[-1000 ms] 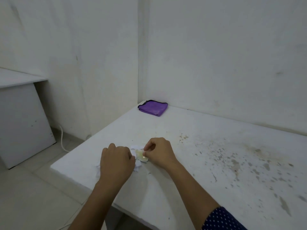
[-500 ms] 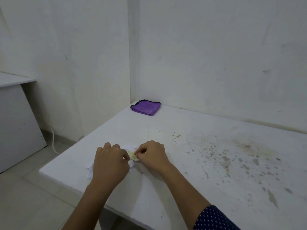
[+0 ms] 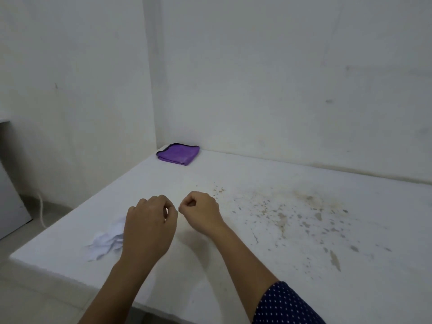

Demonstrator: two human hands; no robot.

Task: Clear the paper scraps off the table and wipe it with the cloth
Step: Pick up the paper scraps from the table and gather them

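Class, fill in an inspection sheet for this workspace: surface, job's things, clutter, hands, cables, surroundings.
Surface: white table, brown stains across its right half.
Job's things: paper scraps piled near the left edge; purple cloth folded in the far corner.
Clutter: nothing seen.
Hands: left hand and right hand curled, close together; contents unclear.
Cables: white cable by the wall, left of the table.
Surroundings: white walls, tiled floor.
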